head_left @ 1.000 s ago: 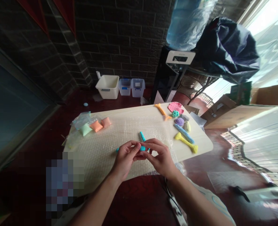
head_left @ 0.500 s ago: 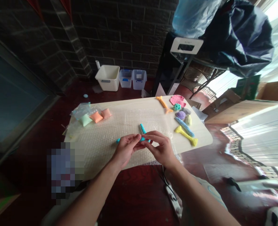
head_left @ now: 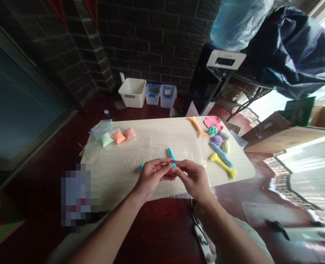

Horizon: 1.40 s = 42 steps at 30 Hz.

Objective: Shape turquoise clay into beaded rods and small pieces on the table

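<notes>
Low over the table's front half, my left hand [head_left: 151, 178] and my right hand [head_left: 194, 178] meet at the fingertips. Between them they pinch a small lump of teal modelling clay [head_left: 173, 164], mostly covered by the fingers. Just beyond the fingertips lies a bumpy teal clay strip [head_left: 170, 151]; whether it joins the pinched lump I cannot tell. Another bit of teal clay [head_left: 141, 166] peeks out left of my left hand. Bubble wrap [head_left: 124, 161] is spread beneath both hands.
Soft packets of green and orange clay [head_left: 118, 137] lie at the table's left. Along the right side sit an orange bone shape [head_left: 197, 127], a pink flat piece [head_left: 214, 122], a teal openwork ball [head_left: 212, 129], a purple lump [head_left: 216, 139], a blue roll [head_left: 221, 154] and a yellow bone shape [head_left: 223, 166].
The whole view has shifted, so the table appears a little further right and lower. My fingers have changed their grip slightly around the teal clay, still pinching it.
</notes>
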Tool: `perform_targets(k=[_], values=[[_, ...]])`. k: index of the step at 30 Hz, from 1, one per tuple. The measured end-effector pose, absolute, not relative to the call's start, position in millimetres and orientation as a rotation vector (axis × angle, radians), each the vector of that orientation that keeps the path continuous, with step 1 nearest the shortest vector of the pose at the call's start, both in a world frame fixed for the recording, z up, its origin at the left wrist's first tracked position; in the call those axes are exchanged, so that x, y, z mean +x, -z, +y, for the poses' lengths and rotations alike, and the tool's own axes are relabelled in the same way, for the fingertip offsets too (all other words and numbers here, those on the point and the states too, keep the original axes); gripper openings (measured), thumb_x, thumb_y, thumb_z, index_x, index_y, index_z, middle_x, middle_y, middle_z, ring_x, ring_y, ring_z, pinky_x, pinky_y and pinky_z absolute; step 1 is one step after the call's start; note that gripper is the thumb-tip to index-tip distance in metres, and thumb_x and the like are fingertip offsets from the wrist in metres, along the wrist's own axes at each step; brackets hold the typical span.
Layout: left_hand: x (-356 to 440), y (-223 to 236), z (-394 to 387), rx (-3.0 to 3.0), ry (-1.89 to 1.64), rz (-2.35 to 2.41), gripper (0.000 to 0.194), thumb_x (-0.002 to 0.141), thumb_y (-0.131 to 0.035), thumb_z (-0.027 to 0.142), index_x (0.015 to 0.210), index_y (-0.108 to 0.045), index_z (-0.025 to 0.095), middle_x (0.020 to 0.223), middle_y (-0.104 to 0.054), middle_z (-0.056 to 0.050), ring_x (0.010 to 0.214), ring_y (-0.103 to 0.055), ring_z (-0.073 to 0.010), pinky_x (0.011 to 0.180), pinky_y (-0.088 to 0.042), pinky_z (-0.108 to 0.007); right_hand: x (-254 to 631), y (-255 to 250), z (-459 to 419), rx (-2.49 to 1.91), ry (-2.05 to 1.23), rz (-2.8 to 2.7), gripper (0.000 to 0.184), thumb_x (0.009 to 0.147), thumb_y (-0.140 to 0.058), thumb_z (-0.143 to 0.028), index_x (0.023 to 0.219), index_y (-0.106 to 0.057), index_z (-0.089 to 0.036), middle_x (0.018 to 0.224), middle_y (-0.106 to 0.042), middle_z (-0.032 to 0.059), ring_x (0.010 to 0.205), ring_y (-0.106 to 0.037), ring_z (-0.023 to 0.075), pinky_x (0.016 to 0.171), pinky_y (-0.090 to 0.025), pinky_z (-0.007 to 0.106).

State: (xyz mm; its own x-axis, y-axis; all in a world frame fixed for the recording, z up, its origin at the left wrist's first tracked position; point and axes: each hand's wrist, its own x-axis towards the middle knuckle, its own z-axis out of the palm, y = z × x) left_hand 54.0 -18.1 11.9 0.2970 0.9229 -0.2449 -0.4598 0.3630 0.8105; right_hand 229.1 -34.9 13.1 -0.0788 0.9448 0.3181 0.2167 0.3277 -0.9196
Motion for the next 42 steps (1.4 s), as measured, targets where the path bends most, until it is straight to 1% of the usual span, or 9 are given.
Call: perform_targets(k=[6, 10, 14, 18, 22, 25, 31, 36, 42], values=[[55.5, -9.9, -16.2, 0.709, -1.038, 0.804, 0.031, 0.079, -0.089, 0.04, 0.092, -0.081, 0.012, 0.083, -0.081, -0.01, 0.071, -0.075, -0.017, 0.07, -0.064, -0.03, 231.1, -13.9, -33.7, -1.034, -0.862, -1.573, 0.04, 0.092, -0.08, -0.025, 0.132, -0.073, -0.029, 0.115, -0.075, 0.0095, 0.09, -0.074, 0.0201, 0.075, -0.063, 0.034], [56.2, -11.1, -16.6, 0.739, -1.042, 0.828, 0.034, 0.083, -0.086, 0.043, 0.087, -0.082, 0.011, 0.08, -0.08, -0.01, 0.07, -0.074, -0.016, 0.069, -0.063, -0.027, 232.2, -18.2, -33.7, -1.049, -0.745, -1.642, 0.02, 0.094, -0.078, -0.022, 0.112, -0.082, -0.027, 0.102, -0.079, 0.0073, 0.088, -0.075, 0.0199, 0.078, -0.062, 0.034], [56.0, -13.0, -17.7, 0.718, -1.08, 0.78, 0.032, 0.079, -0.091, 0.036, 0.101, -0.082, 0.015, 0.096, -0.083, -0.01, 0.085, -0.078, -0.019, 0.079, -0.065, -0.032, 230.3, -10.9, -33.0, -1.081, -0.818, -1.511, 0.012, 0.092, -0.081, -0.024, 0.103, -0.084, -0.026, 0.094, -0.08, 0.0062, 0.083, -0.076, 0.0198, 0.074, -0.062, 0.033], [55.9, -11.5, -16.5, 0.728, -1.124, 0.783, 0.03, 0.073, -0.095, 0.029, 0.096, -0.084, 0.015, 0.096, -0.084, -0.011, 0.085, -0.079, -0.0203, 0.082, -0.066, -0.033, 227.9, -6.1, -33.1, -1.007, -0.993, -1.361, 0.018, 0.09, -0.083, -0.027, 0.108, -0.083, -0.027, 0.099, -0.081, 0.0067, 0.088, -0.077, 0.021, 0.077, -0.065, 0.035], [55.4, -10.0, -15.2, 0.682, -1.102, 0.795, 0.03, 0.069, -0.096, 0.031, 0.091, -0.085, 0.014, 0.086, -0.083, -0.01, 0.074, -0.078, -0.0176, 0.074, -0.066, -0.03, 228.7, -12.0, -34.7, -0.987, -0.868, -1.514, 0.023, 0.092, -0.08, -0.024, 0.114, -0.083, -0.03, 0.111, -0.079, 0.0084, 0.099, -0.076, 0.0233, 0.086, -0.064, 0.039], [54.9, -10.8, -16.3, 0.685, -1.065, 0.782, 0.03, 0.073, -0.094, 0.034, 0.094, -0.084, 0.014, 0.084, -0.083, -0.01, 0.071, -0.077, -0.0168, 0.073, -0.066, -0.029, 229.4, -14.7, -35.1, -1.062, -0.82, -1.57, 0.02, 0.092, -0.08, -0.024, 0.111, -0.084, -0.03, 0.103, -0.08, 0.0076, 0.092, -0.076, 0.0223, 0.082, -0.063, 0.037], [56.9, -10.2, -18.1, 0.888, -1.113, 0.815, 0.034, 0.076, -0.092, 0.032, 0.105, -0.084, 0.017, 0.09, -0.083, -0.009, 0.075, -0.077, -0.0178, 0.072, -0.066, -0.03, 226.7, -12.1, -33.4, -1.079, -1.095, -1.265, 0.014, 0.09, -0.082, -0.032, 0.102, -0.083, -0.024, 0.084, -0.081, 0.0048, 0.07, -0.073, 0.0175, 0.066, -0.063, 0.031], [56.3, -5.1, -15.5, 0.927, -1.164, 0.859, 0.032, 0.077, -0.091, 0.038, 0.1, -0.085, 0.017, 0.096, -0.083, -0.011, 0.08, -0.079, -0.0217, 0.078, -0.067, -0.037, 228.5, -13.3, -33.8, -1.052, -0.963, -1.407, 0.016, 0.091, -0.081, -0.027, 0.107, -0.084, -0.028, 0.103, -0.08, 0.0075, 0.091, -0.076, 0.0213, 0.079, -0.064, 0.035], [56.3, -3.9, -17.9, 0.965, -1.215, 0.82, 0.033, 0.082, -0.087, 0.035, 0.11, -0.083, 0.018, 0.103, -0.083, -0.01, 0.09, -0.08, -0.0235, 0.085, -0.067, -0.039, 226.7, -11.8, -34.1, -1.107, -0.984, -1.305, 0.012, 0.088, -0.084, -0.028, 0.1, -0.085, -0.025, 0.086, -0.081, 0.0052, 0.071, -0.073, 0.018, 0.066, -0.063, 0.032]])
